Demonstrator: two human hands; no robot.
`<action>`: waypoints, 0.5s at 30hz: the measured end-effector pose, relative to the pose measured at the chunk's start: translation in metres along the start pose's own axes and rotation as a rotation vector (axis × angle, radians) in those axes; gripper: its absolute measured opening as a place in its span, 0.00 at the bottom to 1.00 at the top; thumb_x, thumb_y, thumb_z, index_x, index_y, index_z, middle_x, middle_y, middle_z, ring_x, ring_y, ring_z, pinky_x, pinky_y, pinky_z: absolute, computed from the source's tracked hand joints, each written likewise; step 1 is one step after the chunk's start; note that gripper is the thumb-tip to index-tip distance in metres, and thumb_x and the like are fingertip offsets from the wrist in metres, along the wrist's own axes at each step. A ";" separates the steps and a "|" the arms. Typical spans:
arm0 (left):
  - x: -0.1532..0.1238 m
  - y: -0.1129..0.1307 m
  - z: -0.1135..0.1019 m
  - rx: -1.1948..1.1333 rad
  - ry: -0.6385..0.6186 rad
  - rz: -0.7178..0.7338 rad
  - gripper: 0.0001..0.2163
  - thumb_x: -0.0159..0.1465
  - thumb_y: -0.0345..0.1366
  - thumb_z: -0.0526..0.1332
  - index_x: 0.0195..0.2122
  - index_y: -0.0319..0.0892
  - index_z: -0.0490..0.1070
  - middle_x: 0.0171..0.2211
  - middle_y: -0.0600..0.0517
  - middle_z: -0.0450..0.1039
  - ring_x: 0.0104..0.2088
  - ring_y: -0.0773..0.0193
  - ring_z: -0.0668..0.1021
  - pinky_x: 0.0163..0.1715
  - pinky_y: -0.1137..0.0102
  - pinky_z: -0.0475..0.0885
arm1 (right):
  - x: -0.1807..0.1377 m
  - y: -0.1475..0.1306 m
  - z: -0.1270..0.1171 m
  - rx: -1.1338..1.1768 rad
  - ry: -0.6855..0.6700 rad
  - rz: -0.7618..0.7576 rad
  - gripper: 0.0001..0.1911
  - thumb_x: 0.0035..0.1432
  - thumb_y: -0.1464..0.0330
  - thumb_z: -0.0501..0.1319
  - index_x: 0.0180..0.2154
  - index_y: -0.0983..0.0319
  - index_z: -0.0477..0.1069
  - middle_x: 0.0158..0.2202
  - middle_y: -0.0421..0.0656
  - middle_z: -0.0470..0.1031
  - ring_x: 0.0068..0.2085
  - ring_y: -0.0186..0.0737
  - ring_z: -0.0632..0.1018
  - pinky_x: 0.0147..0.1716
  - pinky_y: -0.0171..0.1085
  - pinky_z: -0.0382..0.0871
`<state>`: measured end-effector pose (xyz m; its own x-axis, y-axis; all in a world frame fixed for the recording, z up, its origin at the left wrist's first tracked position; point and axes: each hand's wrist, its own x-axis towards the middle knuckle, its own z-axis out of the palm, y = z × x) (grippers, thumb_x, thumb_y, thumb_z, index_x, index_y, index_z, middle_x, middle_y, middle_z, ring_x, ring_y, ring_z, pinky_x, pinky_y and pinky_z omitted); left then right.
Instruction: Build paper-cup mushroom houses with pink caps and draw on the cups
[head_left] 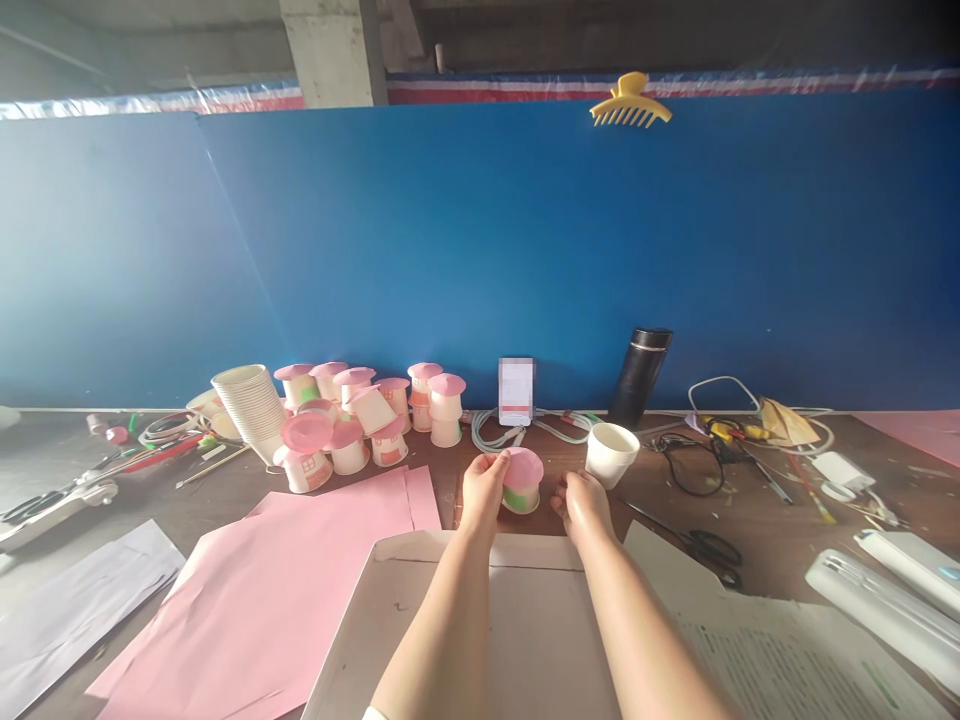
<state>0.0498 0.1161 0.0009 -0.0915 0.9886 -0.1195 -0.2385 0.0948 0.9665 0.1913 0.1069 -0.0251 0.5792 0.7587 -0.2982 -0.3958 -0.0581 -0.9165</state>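
Observation:
A small paper-cup house (522,482) with a round pink paper roof and a green patch on its side stands at the middle of the table. My left hand (482,490) is closed on its left edge, with the thumb at the roof's rim. To its right, my right hand (584,502) is apart from the house, with its fingers curled together. Whether something small is pinched in them is hidden. A plain white paper cup (612,452) stands upright just behind my right hand.
Several pink-roofed cup houses (349,447) and a leaning stack of paper cups (251,410) are at the back left. Pink paper (300,590) and a white board (540,620) lie in front. Scissors (709,550), a black bottle (641,380) and a phone (516,390) are nearby.

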 end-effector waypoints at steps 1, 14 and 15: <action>0.000 0.000 0.000 0.002 0.002 0.000 0.24 0.47 0.56 0.72 0.30 0.39 0.75 0.25 0.53 0.71 0.26 0.68 0.69 0.27 0.73 0.63 | 0.000 0.000 0.000 0.003 -0.002 0.000 0.14 0.49 0.73 0.59 0.39 0.57 0.62 0.24 0.34 0.68 0.19 0.32 0.66 0.15 0.30 0.61; -0.002 0.002 0.001 0.026 0.001 0.012 0.19 0.52 0.52 0.71 0.30 0.39 0.75 0.26 0.52 0.73 0.27 0.68 0.69 0.30 0.72 0.64 | -0.002 0.007 -0.001 -0.248 -0.076 -0.237 0.15 0.49 0.63 0.60 0.40 0.60 0.73 0.24 0.41 0.75 0.21 0.39 0.73 0.18 0.36 0.68; -0.002 0.002 0.002 0.031 -0.004 0.022 0.19 0.52 0.52 0.70 0.30 0.39 0.75 0.26 0.52 0.73 0.28 0.68 0.70 0.30 0.72 0.64 | -0.003 0.007 -0.001 -0.291 -0.084 -0.293 0.14 0.49 0.61 0.60 0.38 0.60 0.75 0.24 0.41 0.75 0.22 0.40 0.74 0.19 0.36 0.68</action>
<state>0.0511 0.1149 0.0038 -0.0921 0.9910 -0.0971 -0.2060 0.0765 0.9756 0.1873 0.1035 -0.0305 0.5726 0.8198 -0.0021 0.0014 -0.0035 -1.0000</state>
